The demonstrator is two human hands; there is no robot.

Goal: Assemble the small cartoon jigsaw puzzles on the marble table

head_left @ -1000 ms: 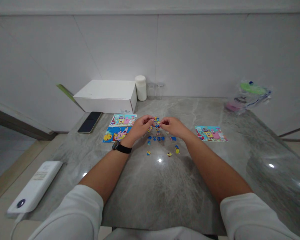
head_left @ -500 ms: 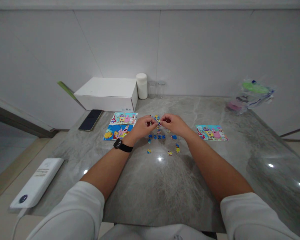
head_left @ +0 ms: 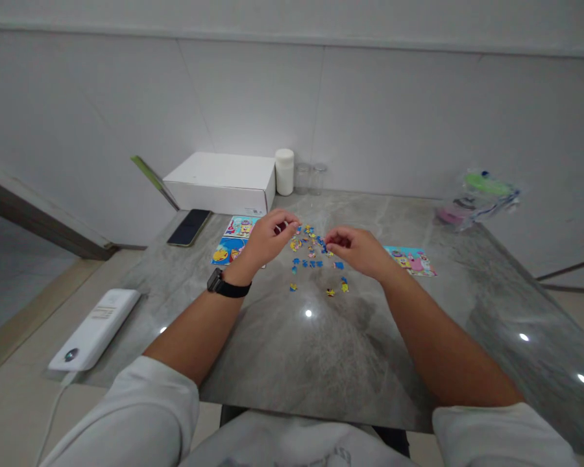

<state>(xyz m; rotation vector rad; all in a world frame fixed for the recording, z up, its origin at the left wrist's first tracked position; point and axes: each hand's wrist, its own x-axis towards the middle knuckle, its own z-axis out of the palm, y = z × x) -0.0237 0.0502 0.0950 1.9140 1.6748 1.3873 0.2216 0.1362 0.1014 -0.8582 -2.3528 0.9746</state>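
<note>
Several small jigsaw puzzle pieces (head_left: pixel 312 264), mostly blue and yellow, lie loose on the grey marbled table (head_left: pixel 292 363) between and below my hands. My left hand (head_left: pixel 272 239), with a black watch on its wrist, is over the left edge of the pile, thumb and fingers pinched together. What its fingertips hold, if anything, is too small to make out. On the right side of the pile, my right hand (head_left: pixel 354 248) pinches what looks like a blue puzzle piece (head_left: pixel 324 247). Colourful cartoon picture cards (head_left: pixel 230 250) lie partly hidden behind my left hand.
Another cartoon card (head_left: pixel 413 261) lies beyond my right wrist. At the back stand a white box (head_left: pixel 219 185), a white bottle (head_left: pixel 285 172) and two clear glasses (head_left: pixel 317 179). A phone (head_left: pixel 189 227), a white power bank (head_left: pixel 95 329) and a plastic bag (head_left: pixel 477 201) lie around.
My hands were together over the pile and have moved apart, the left to the left and the right to the right. More pieces show between them. The camera view has shifted slightly.
</note>
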